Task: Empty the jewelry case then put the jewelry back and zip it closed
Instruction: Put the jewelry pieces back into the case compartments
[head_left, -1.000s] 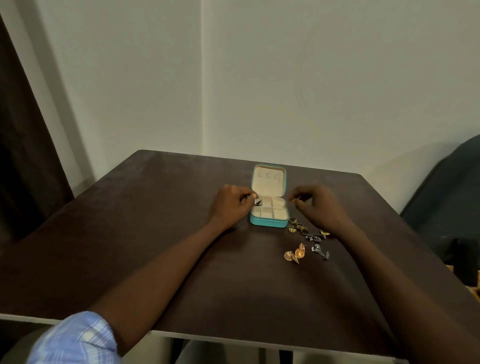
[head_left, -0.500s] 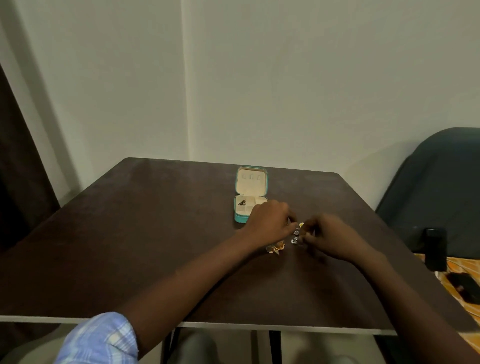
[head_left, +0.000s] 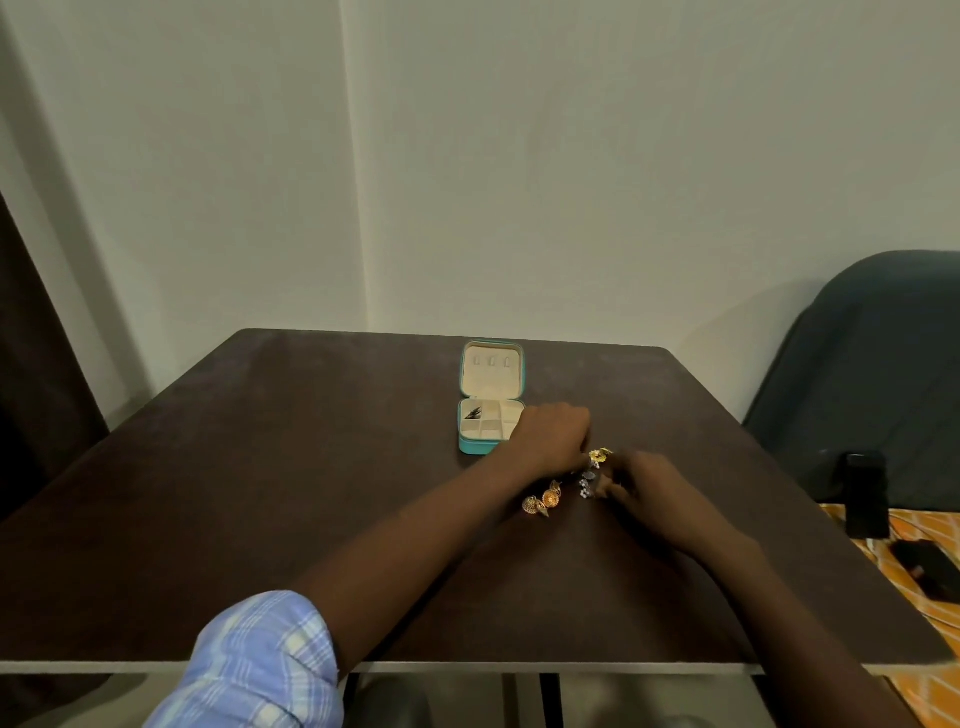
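Reaching beside the open jewelry case (head_left: 491, 426) on the tabletop (head_left: 291, 467), we pinch a gold piece (head_left: 600, 456) with our left hand (head_left: 556, 439); our right hand's (head_left: 644, 480) grip we cannot tell.

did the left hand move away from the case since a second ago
Yes. The left hand was at the left edge of the jewelry case; it now reaches across to the jewelry lying right of the case.

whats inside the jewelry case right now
The open jewelry case shows one small dark piece in its far-left compartment; the other visible compartments look bare. The left hand covers the case's right edge, so that part stays unseen.
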